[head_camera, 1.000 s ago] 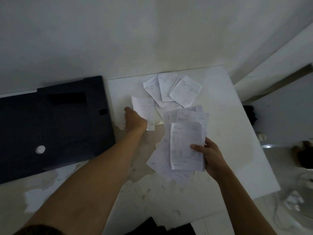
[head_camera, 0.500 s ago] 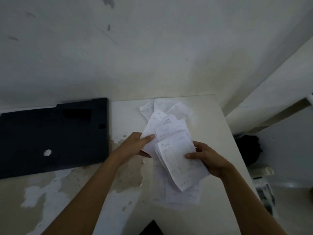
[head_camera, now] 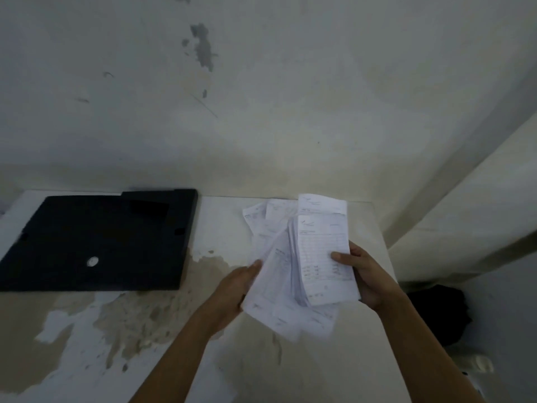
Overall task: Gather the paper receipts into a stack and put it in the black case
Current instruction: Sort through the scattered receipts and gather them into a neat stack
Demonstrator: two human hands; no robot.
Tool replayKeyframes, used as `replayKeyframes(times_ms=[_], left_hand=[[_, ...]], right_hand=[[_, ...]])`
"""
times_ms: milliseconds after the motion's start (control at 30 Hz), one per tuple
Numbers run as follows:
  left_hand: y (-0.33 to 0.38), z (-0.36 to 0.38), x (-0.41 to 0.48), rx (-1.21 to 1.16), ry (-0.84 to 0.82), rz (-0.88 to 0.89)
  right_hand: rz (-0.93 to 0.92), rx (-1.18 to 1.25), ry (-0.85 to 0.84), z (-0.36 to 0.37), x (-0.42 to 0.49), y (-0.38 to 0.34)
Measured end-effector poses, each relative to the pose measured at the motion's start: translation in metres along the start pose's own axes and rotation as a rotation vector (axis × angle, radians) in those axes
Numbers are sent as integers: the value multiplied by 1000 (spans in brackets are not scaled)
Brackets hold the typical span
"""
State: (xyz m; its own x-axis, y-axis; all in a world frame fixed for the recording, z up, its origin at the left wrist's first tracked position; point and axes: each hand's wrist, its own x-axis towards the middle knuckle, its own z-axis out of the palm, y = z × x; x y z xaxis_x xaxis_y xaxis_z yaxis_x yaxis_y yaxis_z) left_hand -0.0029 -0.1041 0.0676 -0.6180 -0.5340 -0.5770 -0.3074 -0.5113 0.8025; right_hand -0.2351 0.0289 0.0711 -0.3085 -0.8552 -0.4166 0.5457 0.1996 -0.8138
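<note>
The gathering step is in hand: the right hand grips a squared bundle of receipts, thumb pressed on its face, while the left hand pinches looser sheets fanning below. A few loose receipts lie on the table beyond (near the wall). Next, I'd judge, merge both handfuls, collect those, then carry all leftward to the black case, which looks closed.
</note>
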Motion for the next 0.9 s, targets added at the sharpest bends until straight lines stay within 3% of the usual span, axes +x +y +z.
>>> replayKeyframes(times_ms=[167,333,533,733,900], left_hand=[[-1,23,-20,-48,-175,2],[-2,21,-27,-33,-182,-17],[-11,17,-25,257,-24,-20],[-7,-7,-37,180,-43,-28],[-9,-54,-43,66,106,-24]], right_hand=[[-10,33,26,4,11,8],[6,40,50,5,10,20],[-12,84,150,13,9,27],[-109,261,413,22,14,35],[-287,485,366,20,6,25]])
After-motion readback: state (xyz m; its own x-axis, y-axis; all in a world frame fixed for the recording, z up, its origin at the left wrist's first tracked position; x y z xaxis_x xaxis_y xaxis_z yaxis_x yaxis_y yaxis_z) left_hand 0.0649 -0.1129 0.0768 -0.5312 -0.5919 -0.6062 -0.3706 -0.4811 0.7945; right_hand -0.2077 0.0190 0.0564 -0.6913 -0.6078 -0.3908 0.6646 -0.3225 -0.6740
